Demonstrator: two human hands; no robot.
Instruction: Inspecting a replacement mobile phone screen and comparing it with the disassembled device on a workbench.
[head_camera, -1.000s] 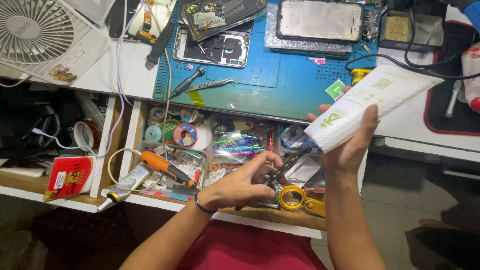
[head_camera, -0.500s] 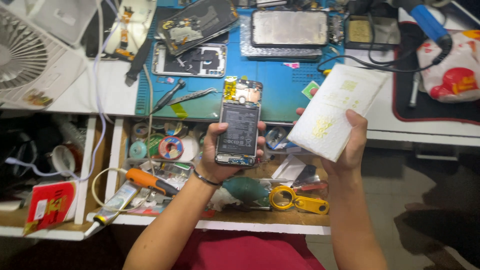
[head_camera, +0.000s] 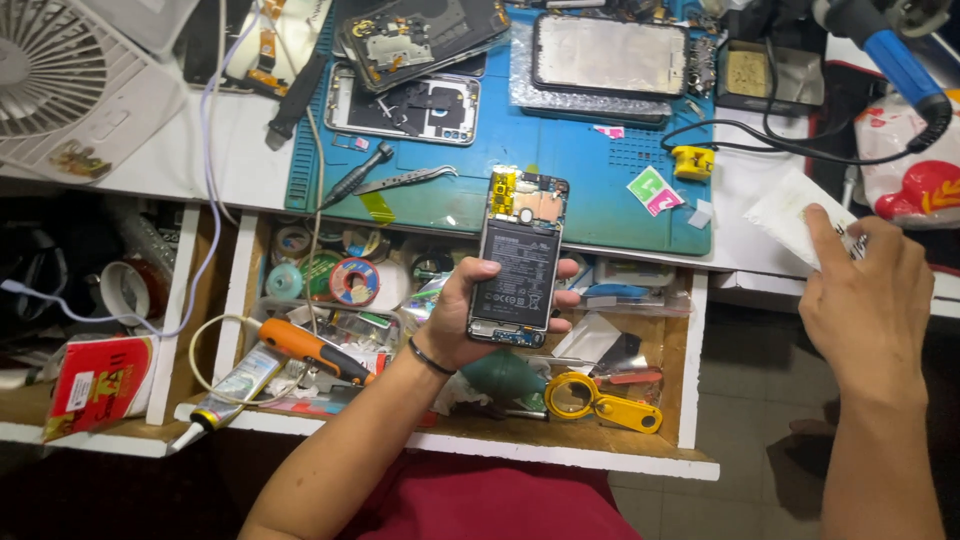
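Note:
My left hand (head_camera: 462, 322) grips an opened phone (head_camera: 521, 258) with no back cover, its black battery and gold board parts facing up, held above the open drawer (head_camera: 690, 380). Off to the right, my right hand (head_camera: 868, 300) rests its fingers on a white packet (head_camera: 790, 215) that lies on the white bench top beside the blue work mat (head_camera: 560, 160). On that mat lie tweezers (head_camera: 405, 180), a dark screwdriver (head_camera: 355, 175), a phone frame (head_camera: 405, 105) and a screen panel (head_camera: 610, 55).
The drawer holds an orange-handled tool (head_camera: 310, 350), solder reels (head_camera: 352, 282), a yellow magnifier (head_camera: 595, 400), a green blower bulb (head_camera: 505, 375) and a glue tube (head_camera: 225, 395). A white fan (head_camera: 50, 75) stands at the back left. A blue-handled soldering iron (head_camera: 895, 55) and its black cable lie at the right.
My left hand reached into the drawer, came up holding the opened phone and keeps it raised. My right hand carried the white packet to the right and lowered it onto the bench.

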